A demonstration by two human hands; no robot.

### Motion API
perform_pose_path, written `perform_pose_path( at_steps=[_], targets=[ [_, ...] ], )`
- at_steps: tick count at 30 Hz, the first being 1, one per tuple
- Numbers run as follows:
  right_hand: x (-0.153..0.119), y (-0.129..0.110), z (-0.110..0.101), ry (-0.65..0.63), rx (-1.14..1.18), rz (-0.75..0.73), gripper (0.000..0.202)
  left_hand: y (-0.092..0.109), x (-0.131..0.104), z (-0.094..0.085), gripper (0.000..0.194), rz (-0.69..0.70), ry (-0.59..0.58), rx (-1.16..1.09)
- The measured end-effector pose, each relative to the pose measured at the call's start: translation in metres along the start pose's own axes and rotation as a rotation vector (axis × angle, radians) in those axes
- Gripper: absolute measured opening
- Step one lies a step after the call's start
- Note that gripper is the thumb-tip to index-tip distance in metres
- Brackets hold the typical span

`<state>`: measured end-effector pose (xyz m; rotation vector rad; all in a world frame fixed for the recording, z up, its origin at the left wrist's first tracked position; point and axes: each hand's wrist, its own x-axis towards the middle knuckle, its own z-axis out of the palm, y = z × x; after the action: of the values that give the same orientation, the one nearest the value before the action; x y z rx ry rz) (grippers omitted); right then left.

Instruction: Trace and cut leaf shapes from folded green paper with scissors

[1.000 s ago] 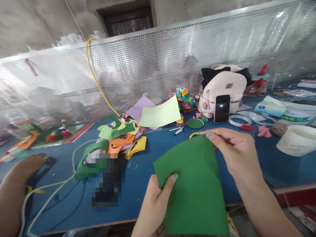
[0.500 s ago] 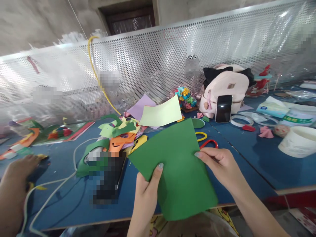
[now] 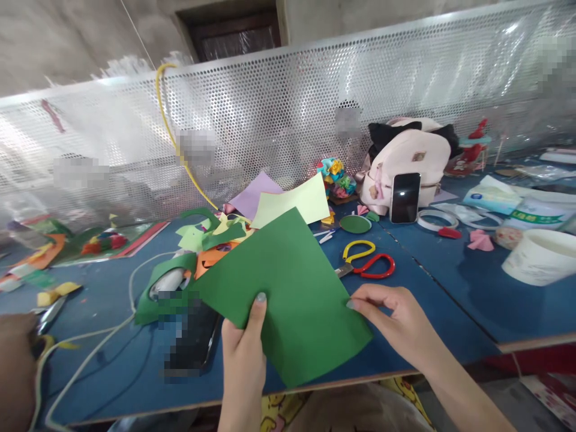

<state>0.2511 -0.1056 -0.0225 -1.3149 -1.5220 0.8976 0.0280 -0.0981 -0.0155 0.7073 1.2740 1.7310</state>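
Paper [image 3: 288, 282] apparently hides the tips of the scissors [image 3: 357, 270].

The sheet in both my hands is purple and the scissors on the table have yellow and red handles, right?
Not purple: the head view shows the sheet in your left hand and right hand is green. The scissors are as you say.

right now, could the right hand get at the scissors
Probably yes: the scissors lie just beyond the right hand, handles uncovered, though it would first have to release the green sheet, which partly hides the blades.
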Motion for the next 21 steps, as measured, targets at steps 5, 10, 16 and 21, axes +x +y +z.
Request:
perform_pose_path(
  at_steps=[5, 10, 16, 21],
  targets=[
    [-0.007, 0.003, 0.007, -0.120, 0.082, 0.045, 0.020, 0.005, -0.001, 0.000, 0.037, 0.049, 0.139, -0.071],
    [-0.012, 0.005, 0.007, -0.125, 0.029, -0.012, 0.027, 0.010, -0.001, 0.002, 0.028, -0.019, 0.165, -0.077],
    [-0.012, 0.013, -0.020, 0.029, -0.220, -0.491, 0.043, 0.007, -0.003, 0.008, 0.015, -0.200, 0.172, -0.085],
    [-0.015, 0.005, -0.040, 0.151, -0.732, -0.968, 0.049, -0.001, -0.016, 0.019, 0.022, -0.394, -0.084, -0.025]
  ],
)
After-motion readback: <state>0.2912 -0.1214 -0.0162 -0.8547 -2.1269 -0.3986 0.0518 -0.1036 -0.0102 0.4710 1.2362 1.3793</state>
